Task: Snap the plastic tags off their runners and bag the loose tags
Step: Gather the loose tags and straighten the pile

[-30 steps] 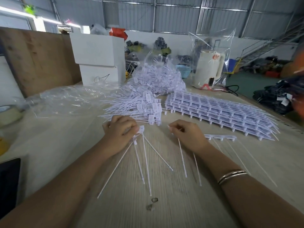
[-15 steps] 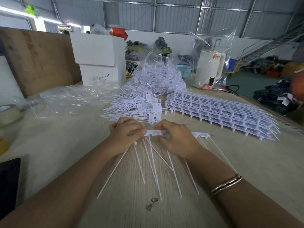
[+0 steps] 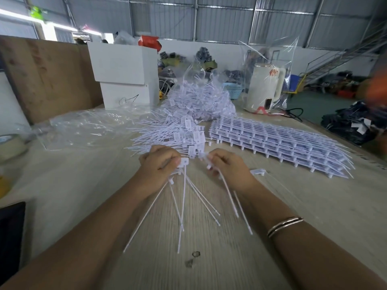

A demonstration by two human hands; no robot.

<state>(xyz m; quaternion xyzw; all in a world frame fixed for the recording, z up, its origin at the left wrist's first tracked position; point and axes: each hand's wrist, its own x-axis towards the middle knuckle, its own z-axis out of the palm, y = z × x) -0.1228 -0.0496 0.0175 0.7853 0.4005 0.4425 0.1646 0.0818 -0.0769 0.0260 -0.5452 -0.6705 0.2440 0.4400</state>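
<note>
L hand (image 3: 159,166) pinches loose tags (image 3: 184,197); R hand (image 3: 227,166) grips prob. runner strip (image 3: 258,171) w/ tags.

The hands, joined half a second ago, are now parted: loose tags (image 3: 184,197) are held in the left hand (image 3: 159,166), the runner (image 3: 258,171) in the right hand (image 3: 227,167).

A pale wood-grain tabletop (image 3: 314,206) is covered at its far side — a heap of loose tags (image 3: 167,136), a stack of runner sheets (image 3: 278,143), clear bags (image 3: 83,126), a tape roll (image 3: 10,146) are seen.
</note>
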